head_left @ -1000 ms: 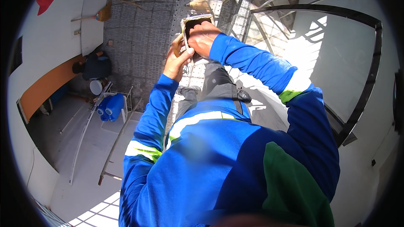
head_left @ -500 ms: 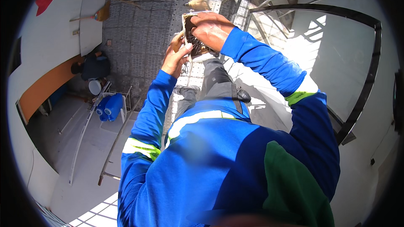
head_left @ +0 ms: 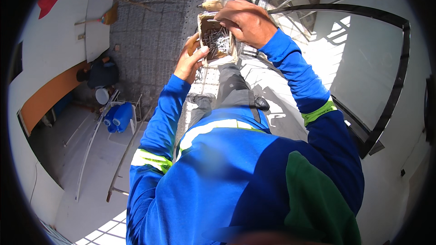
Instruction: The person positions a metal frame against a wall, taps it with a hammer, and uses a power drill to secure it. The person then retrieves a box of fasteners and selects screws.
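Note:
My left hand [head_left: 187,61] grips a small, worn, open-topped box [head_left: 221,60] at its left side, thumb over the rim. Inside lies a loose heap of thin, silvery nails [head_left: 220,41]; their exact kind is hard to make out. Above the box's far right corner is my right hand [head_left: 249,21], its thumb and fingers pinched together. A short, pale, thin piece, which looks like a nail, sticks out from those fingertips over the box.
Beyond the box a yellowish bottle [head_left: 211,5] lies on the paving. A dark-framed panel [head_left: 402,70] stands at right, below metal frames. At left are blue jugs [head_left: 121,117], metal poles, a broom [head_left: 109,15] and a crouching person [head_left: 102,72].
My right hand has come up out of the box and shifted right, uncovering the nails. A thin piece now shows at its fingertips. My left hand still holds the box.

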A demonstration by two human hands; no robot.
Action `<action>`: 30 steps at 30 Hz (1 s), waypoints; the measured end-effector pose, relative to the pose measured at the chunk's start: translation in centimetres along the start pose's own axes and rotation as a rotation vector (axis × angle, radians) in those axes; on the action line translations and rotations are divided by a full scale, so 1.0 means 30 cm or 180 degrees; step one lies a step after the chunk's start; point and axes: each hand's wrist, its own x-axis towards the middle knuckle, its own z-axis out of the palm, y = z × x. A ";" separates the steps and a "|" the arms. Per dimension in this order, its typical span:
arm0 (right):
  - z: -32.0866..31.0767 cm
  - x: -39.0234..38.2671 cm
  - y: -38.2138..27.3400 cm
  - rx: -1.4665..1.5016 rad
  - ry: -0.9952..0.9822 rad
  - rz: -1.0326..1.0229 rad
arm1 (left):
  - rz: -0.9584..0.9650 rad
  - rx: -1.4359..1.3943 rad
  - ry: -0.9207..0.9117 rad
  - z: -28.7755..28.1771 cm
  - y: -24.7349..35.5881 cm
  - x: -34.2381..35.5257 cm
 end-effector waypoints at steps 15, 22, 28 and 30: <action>0.280 -0.315 0.901 0.2080 0.1509 0.3757 | -0.0027 -0.0066 0.0017 -0.018 -0.032 0.003; 0.262 -0.271 0.939 0.2207 0.1948 0.3731 | -0.0017 -0.0328 -0.0015 0.003 -0.026 0.012; 0.359 -0.567 0.690 0.2862 0.0845 0.4272 | 0.0231 -0.0966 -0.0388 -0.008 -0.037 -0.016; 0.393 -0.642 0.604 0.2819 0.0832 0.4495 | 0.0126 -0.1419 -0.0475 -0.007 -0.031 -0.043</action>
